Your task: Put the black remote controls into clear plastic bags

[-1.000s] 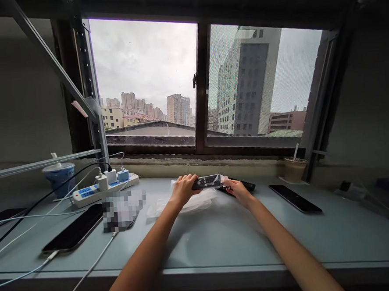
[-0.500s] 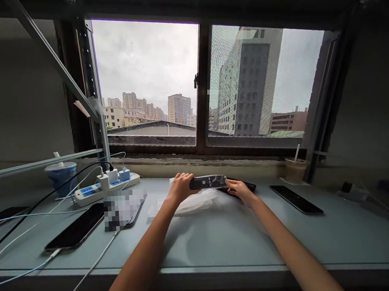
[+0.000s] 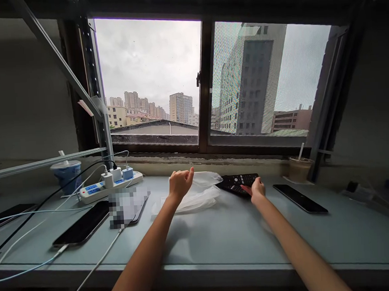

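My left hand [image 3: 180, 183] is raised a little above the grey table [image 3: 219, 231], fingers curled and pinching the edge of a clear plastic bag [image 3: 197, 193]. The bag lies crumpled just beyond and to the right of that hand. Black remote controls [image 3: 238, 182] lie flat on the table to the right of the bag, near the window sill. My right hand [image 3: 257, 190] rests at their near end, fingers closed on the edge of one remote.
A dark phone [image 3: 299, 198] and a drink cup with a straw [image 3: 299, 167] are at the right. At the left are a power strip with chargers [image 3: 109, 186], a blue cup [image 3: 66, 173], phones [image 3: 83, 222] and white cables [image 3: 24, 265]. The window is straight ahead.
The remote that both hands held in the bag above the table now lies beside the other remote at the right. My left hand has drawn back left with the bag.
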Action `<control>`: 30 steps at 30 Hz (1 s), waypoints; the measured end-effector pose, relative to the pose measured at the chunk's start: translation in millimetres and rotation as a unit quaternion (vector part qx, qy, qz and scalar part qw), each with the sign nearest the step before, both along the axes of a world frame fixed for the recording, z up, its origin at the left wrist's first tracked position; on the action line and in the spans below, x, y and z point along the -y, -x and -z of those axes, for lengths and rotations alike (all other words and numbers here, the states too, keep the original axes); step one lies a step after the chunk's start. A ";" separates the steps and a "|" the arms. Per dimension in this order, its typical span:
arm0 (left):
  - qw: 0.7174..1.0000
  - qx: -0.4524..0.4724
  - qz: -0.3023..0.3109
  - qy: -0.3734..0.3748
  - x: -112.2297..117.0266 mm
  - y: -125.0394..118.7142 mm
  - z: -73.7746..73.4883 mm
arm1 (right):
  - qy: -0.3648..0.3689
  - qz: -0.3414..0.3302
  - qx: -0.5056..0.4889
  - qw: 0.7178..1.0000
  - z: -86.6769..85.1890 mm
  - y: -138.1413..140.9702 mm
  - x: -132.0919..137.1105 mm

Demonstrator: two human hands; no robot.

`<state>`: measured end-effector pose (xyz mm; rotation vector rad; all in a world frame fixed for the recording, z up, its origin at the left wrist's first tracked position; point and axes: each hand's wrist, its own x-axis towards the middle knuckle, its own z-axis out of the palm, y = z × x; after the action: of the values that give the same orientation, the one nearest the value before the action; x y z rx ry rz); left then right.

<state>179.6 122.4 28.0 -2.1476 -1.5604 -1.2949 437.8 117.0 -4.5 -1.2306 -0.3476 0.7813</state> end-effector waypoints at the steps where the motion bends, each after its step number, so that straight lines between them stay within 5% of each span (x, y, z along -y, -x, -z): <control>1: 1.000 0.013 -0.008 0.019 1.2 0.1 -1.7 | 0.006 0.018 -0.004 1.000 0.4 -1.8 1.1; 7: 0.987 -0.083 -0.011 0.139 -0.9 3.3 -1.6 | 0.024 0.054 -0.019 0.998 2.3 -3.5 3.6; 15: 0.977 -0.165 0.038 0.129 -4.2 6.2 9.7 | 0.019 0.053 -0.028 0.998 0.0 -0.5 1.1; 19: 0.969 -0.140 0.157 0.126 5.2 -3.7 6.4 | 0.011 0.052 -0.031 0.998 -0.2 -1.0 2.2; 22: 0.937 -0.157 0.215 0.224 7.0 -6.4 12.8 | 0.000 0.041 -0.030 0.999 -1.0 -0.8 3.1; 25: 0.919 -0.191 0.195 0.285 3.2 -5.8 24.1 | -0.011 0.022 -0.024 0.999 -1.9 1.6 4.2; 30: 0.934 -0.196 0.136 0.267 -5.0 -7.9 35.6 | -0.016 -0.001 -0.016 1.000 -3.1 8.1 7.2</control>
<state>187.6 127.4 -7.6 -2.8069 -1.6045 -0.4511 429.8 109.8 -1.4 -1.1863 -0.3342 0.7942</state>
